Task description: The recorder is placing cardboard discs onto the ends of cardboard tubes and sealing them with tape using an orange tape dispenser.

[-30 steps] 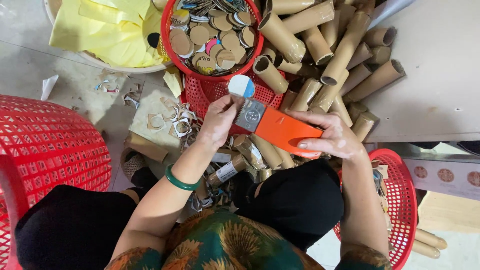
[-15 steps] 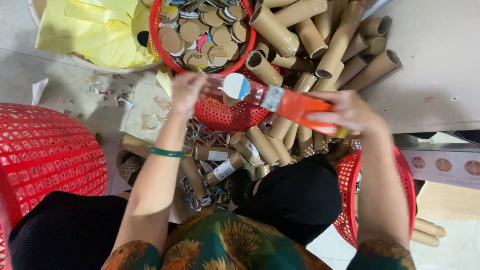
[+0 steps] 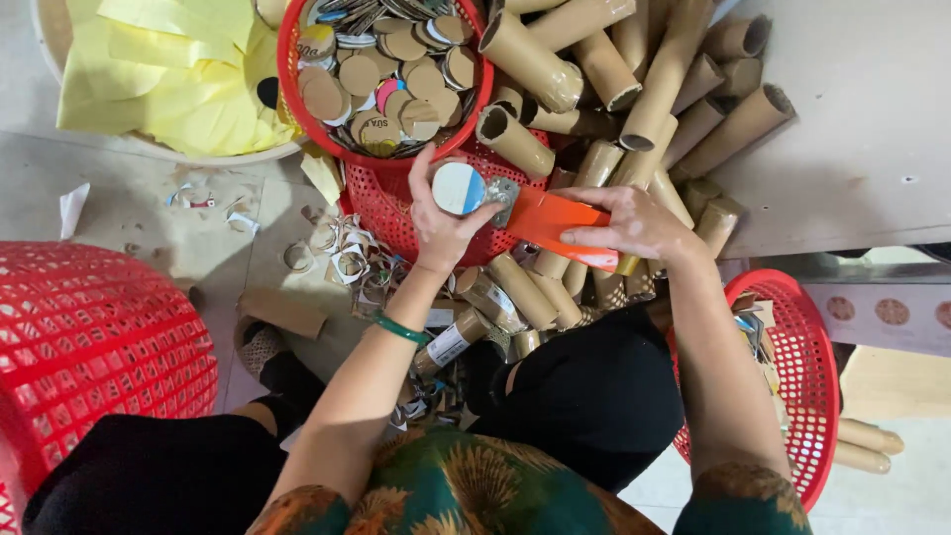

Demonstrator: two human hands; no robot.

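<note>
My left hand [image 3: 441, 223] grips a cardboard tube with a blue-and-white end cap [image 3: 460, 188]; right hand [image 3: 634, 223] fingers clamp the orange box cutter [image 3: 555, 226] against it, over the red mesh basket [image 3: 396, 203].

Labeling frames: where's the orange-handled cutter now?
Head view, centre: the orange-handled cutter is in the right hand, blade end against the white-capped tube held by the left hand.

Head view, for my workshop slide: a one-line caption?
Left hand grips a capped cardboard tube while right hand holds an orange cutter against it.
</note>
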